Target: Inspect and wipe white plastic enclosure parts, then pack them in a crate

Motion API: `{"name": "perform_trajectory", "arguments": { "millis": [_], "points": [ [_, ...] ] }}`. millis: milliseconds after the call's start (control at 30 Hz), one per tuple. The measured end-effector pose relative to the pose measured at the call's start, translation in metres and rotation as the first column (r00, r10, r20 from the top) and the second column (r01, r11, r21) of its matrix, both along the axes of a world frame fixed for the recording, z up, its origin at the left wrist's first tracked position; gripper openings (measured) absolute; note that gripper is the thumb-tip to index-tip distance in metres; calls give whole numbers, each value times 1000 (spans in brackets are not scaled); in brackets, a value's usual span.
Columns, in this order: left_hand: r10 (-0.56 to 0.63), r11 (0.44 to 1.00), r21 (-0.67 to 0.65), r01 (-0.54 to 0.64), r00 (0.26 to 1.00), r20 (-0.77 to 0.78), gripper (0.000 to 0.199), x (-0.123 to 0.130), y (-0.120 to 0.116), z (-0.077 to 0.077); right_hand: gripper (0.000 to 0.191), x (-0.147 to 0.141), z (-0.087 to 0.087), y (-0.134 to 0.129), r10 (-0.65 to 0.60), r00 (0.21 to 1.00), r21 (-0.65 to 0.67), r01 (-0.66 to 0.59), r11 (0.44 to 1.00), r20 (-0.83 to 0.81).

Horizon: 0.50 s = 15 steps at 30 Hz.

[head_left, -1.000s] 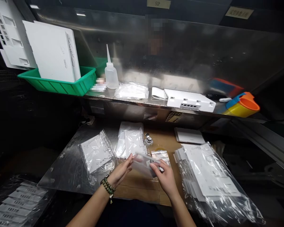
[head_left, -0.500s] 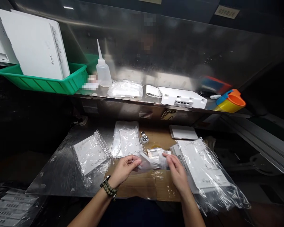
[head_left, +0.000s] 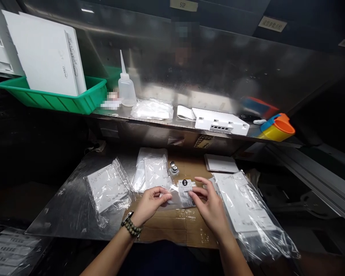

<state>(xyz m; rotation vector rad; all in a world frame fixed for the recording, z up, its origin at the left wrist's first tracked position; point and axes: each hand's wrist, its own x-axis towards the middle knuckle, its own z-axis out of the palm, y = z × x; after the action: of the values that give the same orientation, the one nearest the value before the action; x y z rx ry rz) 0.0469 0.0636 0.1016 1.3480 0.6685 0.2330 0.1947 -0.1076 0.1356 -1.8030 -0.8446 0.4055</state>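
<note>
My left hand [head_left: 153,203] is closed, its thumb and fingers pinching the left end of a clear plastic bag [head_left: 174,200]. Small white printed labels [head_left: 186,197], one bearing a black round mark, show at the bag's right end; I cannot tell whether all of them lie inside it. My right hand [head_left: 209,205] has its thumb and middle finger together at the labels' right edge, while its index finger is raised apart. Just behind the bag stands a small glass jar with a metal lid [head_left: 174,168]. Beneath both hands lies brown cardboard [head_left: 166,226].
Bagged white plastic panels lie left [head_left: 107,188], behind [head_left: 155,172] and right [head_left: 244,203]. A white panel [head_left: 221,163] rests at the back. The shelf holds a green bin [head_left: 54,101], a squeeze bottle [head_left: 127,90], a white housing [head_left: 221,122] and a yellow-orange tape dispenser [head_left: 278,128].
The right hand has shifted slightly left and raised its index finger. The labels, blurred before, now face up flatter with the black mark showing. The left hand keeps its pinch.
</note>
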Motion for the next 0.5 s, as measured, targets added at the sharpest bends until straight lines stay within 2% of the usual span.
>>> {"name": "perform_trajectory", "arguments": {
  "millis": [100, 233, 333, 500],
  "points": [
    [-36, 998, -44, 35, 999, -18, 46, 1, -1, 0, 29, 8, 1, 4, 166, 983, -112, -174, 978, -75],
    [-90, 990, -116, 82, 994, -62, 61, 2, -3, -7, 17, 15, -5, 12, 356, 917, -189, -387, 902, -182],
    [-102, 985, -148, 88, 991, -91, 67, 1, -5, -14, 13, 18, -13, 17, 395, 894, -206, -436, 876, -212],
    [-106, 982, -165, 88, 989, -105, 65, 1, -8, -18, 15, 13, -22, 21, 452, 861, -219, -499, 838, -231]
  ]
}}
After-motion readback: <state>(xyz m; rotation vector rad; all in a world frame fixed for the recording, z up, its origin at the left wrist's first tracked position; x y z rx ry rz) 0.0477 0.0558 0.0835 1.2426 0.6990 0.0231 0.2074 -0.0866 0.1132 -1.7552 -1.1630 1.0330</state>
